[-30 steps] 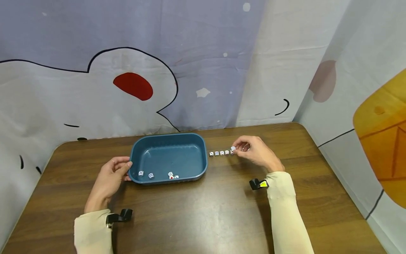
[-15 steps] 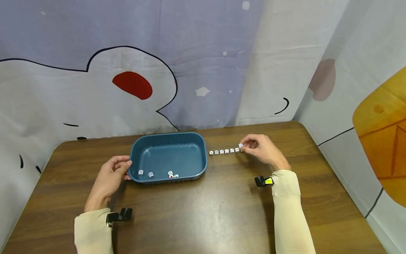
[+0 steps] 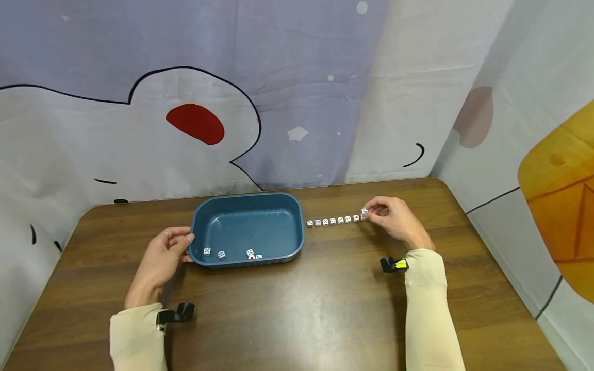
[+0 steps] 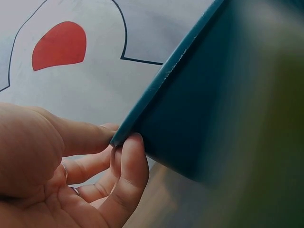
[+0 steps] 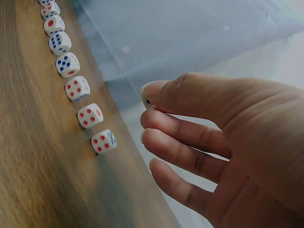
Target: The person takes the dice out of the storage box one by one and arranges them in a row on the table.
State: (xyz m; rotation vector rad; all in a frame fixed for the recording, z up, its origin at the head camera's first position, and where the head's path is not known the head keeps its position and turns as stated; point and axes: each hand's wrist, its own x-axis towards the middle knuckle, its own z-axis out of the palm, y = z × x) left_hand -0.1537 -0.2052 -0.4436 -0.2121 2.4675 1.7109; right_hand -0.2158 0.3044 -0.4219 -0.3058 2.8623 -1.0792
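Observation:
At the left end of a blue plastic tray [image 3: 252, 196], my left hand [image 3: 160, 260] grips the rim between thumb and fingers. In the left wrist view, the thumb lies on one side of the tray rim [image 4: 156, 83] and fingers on the other. My right hand [image 3: 394, 219] pinches a white die [image 3: 364, 211] between thumb and index finger, near the right end of a row of dice [image 3: 333, 221]. The right wrist view shows that die [image 5: 147, 101] mostly covered by the thumb, apart from the row. Several white dice [image 3: 221, 254] lie along the tray's near side.
The brown wooden table [image 3: 297, 314] carries everything. A printed cloth [image 3: 297, 93] hangs behind its far edge and along the right side. The dice row begins just right of the tray and runs rightward with small gaps.
My right hand has moved to the right along the row with the die still pinched, uncovering more dice in the row. The left hand and the tray have stayed in place.

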